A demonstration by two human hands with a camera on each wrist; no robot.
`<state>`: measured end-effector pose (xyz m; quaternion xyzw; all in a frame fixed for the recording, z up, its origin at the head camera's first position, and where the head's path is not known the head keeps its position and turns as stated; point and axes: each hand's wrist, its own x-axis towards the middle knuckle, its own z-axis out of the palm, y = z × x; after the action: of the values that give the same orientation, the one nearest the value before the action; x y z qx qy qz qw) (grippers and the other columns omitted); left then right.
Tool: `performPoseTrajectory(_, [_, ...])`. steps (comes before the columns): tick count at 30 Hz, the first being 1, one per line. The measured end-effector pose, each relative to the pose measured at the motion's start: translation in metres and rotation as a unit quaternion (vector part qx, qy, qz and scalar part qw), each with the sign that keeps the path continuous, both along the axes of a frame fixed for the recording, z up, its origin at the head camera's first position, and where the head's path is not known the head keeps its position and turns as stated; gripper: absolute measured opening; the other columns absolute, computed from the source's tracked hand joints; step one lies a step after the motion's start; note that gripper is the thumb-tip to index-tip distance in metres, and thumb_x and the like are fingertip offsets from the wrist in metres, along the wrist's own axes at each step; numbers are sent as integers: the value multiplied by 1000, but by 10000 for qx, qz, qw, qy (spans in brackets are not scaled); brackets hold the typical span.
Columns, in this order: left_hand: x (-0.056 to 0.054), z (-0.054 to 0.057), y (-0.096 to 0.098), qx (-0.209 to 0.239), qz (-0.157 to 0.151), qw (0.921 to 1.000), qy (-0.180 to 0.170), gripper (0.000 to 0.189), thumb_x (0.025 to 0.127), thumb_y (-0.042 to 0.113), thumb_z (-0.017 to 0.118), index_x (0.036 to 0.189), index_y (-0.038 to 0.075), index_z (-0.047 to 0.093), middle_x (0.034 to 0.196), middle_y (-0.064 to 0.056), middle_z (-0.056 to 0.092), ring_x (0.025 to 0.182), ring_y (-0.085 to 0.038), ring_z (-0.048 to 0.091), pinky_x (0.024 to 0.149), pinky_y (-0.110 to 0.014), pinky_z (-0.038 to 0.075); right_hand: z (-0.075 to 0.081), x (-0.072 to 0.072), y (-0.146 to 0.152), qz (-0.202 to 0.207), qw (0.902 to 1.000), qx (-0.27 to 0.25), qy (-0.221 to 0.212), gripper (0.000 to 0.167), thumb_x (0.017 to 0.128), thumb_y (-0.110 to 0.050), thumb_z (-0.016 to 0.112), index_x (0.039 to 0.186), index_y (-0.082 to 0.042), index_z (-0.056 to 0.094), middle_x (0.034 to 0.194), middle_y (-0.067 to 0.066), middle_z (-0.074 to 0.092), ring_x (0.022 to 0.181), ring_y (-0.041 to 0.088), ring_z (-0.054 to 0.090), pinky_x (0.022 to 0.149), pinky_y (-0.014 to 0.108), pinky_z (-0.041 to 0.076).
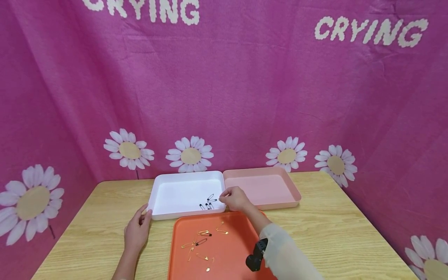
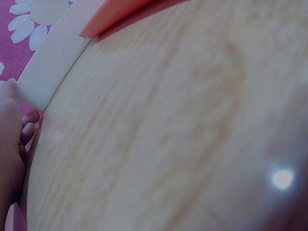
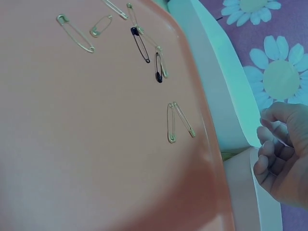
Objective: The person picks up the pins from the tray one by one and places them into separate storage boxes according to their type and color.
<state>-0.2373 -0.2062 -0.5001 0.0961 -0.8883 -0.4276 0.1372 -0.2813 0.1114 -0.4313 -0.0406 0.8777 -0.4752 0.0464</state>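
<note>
Several black safety pins (image 1: 207, 206) lie in the near right corner of the white tray (image 1: 175, 214). My right hand (image 1: 235, 198) hovers over that tray's right edge, thumb and forefinger close together, tips just beside the pins. In the right wrist view its other fingers (image 3: 262, 163) are loosely curled; I cannot tell whether a pin is between the tips. My left hand (image 1: 137, 229) rests against the white tray's near left corner, thumb touching it. Gold safety pins (image 3: 74, 33) and a couple of black safety pins (image 3: 140, 45) lie scattered on the orange tray (image 1: 241, 249).
A pink tray (image 1: 262, 206) stands right of the white one, their sides nearly meeting. The orange tray sits in front of both, on a wooden table (image 1: 332, 229). A purple flowered cloth (image 1: 224, 97) hangs behind and along the sides.
</note>
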Motion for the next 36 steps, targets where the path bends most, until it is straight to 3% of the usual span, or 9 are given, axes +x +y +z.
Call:
performPoseTrajectory(5, [-1,-1,0,-16,1,10000,21,52,98,46,38,139,14,44,108,-17,63,95,-27,53,85,-43,37,3,5,1,221,9993,234,176,13,83,-14,65,85,-2,68,61,-1,53,54,11,49,52,21,39])
performPoseTrajectory(12, [-1,-2,0,-53,4,10000,64,51,98,45,38,138,14,45,105,-17,64,93,-27,54,83,-43,37,4,11,2,539,9973,334,379,13,84,-16,65,85,-3,68,64,0,56,64,28,60,56,24,42])
performPoseTrajectory(18, [-1,-2,1,-47,22,10000,41,51,98,45,39,139,14,45,105,-16,63,93,-26,53,83,-43,36,5,18,4,713,9952,445,510,12,83,-16,66,83,-5,69,65,-2,55,61,11,49,57,23,40])
performPoseTrajectory(32, [0,-1,1,27,-18,10000,-63,55,97,49,36,140,15,43,108,-16,62,95,-27,51,83,-42,36,-3,47,-2,1539,9852,491,573,9,83,-14,68,82,-5,68,64,-4,54,58,7,44,52,19,37])
performPoseTrajectory(36, [1,0,1,47,-37,9999,-101,55,97,49,36,140,16,42,109,-17,61,95,-27,51,84,-43,36,-10,53,-3,1650,9840,461,496,7,83,-12,67,81,-6,69,63,7,60,54,7,46,49,19,37])
